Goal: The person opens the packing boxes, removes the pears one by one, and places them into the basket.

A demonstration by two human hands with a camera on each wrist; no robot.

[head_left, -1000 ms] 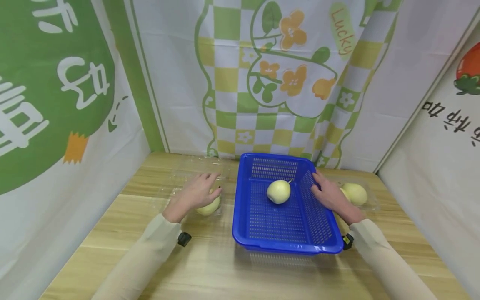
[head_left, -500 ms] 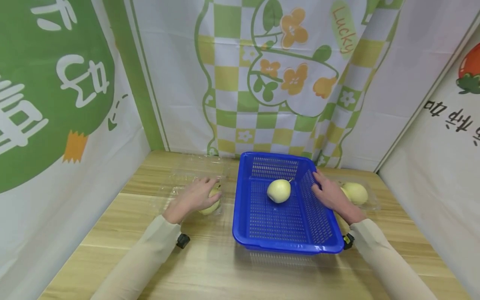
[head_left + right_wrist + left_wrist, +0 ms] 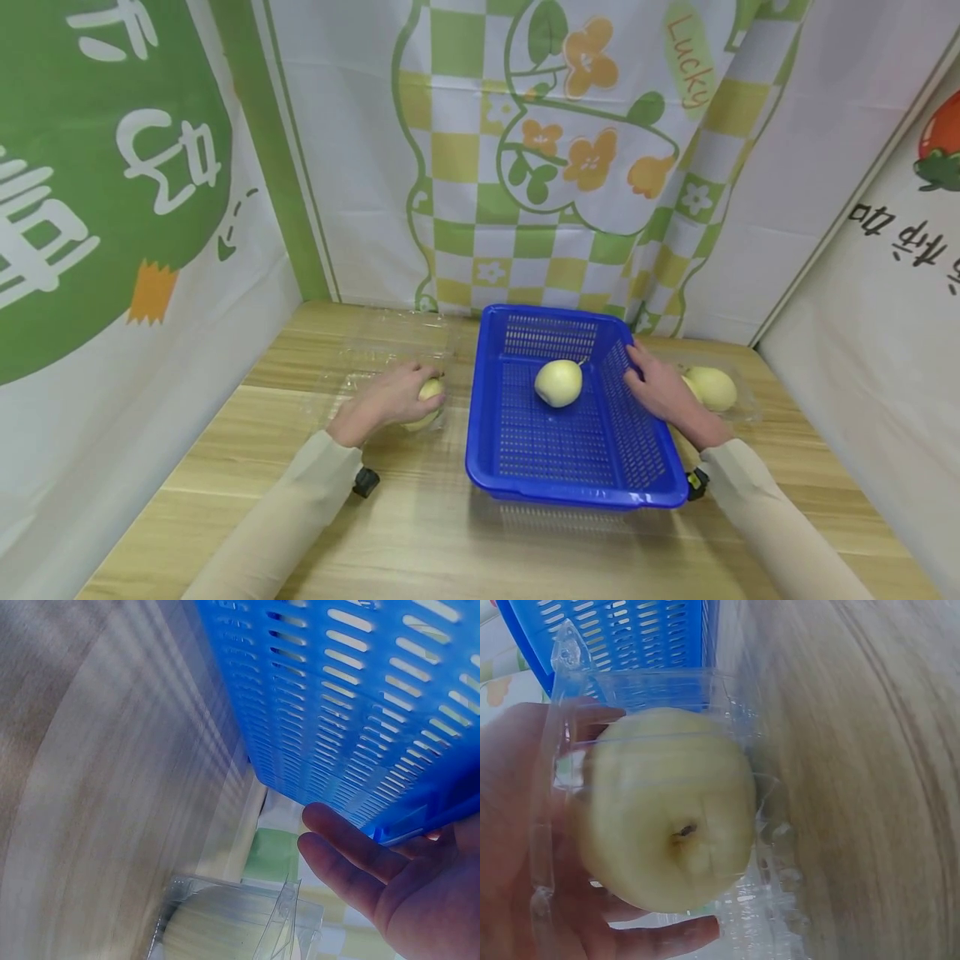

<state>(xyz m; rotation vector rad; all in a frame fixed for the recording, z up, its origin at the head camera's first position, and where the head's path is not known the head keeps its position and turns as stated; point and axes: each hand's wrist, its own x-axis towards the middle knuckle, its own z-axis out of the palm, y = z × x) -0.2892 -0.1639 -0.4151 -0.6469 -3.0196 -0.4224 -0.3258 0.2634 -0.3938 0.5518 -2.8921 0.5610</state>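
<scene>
My left hand (image 3: 386, 397) curls round a pale yellow pear (image 3: 675, 806) lying in a clear plastic clamshell box (image 3: 390, 333) with its lid folded back. In the left wrist view the thin box wall crosses in front of the fingers, and the pear's short dark stem faces the camera. With my right hand (image 3: 663, 390) I grip the right rim of a blue slotted plastic basket (image 3: 551, 493); in the right wrist view two fingertips (image 3: 330, 821) show along its outer side. The basket is tilted, and one pear (image 3: 558, 383) rests inside it, stem pointing right.
Right of the basket, partly behind my right hand, another clear box holds more pears (image 3: 712, 388). All of this is on a wood-grain table (image 3: 405, 533). A printed curtain (image 3: 555, 183) closes off the back, with fabric walls at both sides.
My left hand has lowered slightly and its fingers have closed round the pear in the left box. The right hand and the basket have stayed in place.
</scene>
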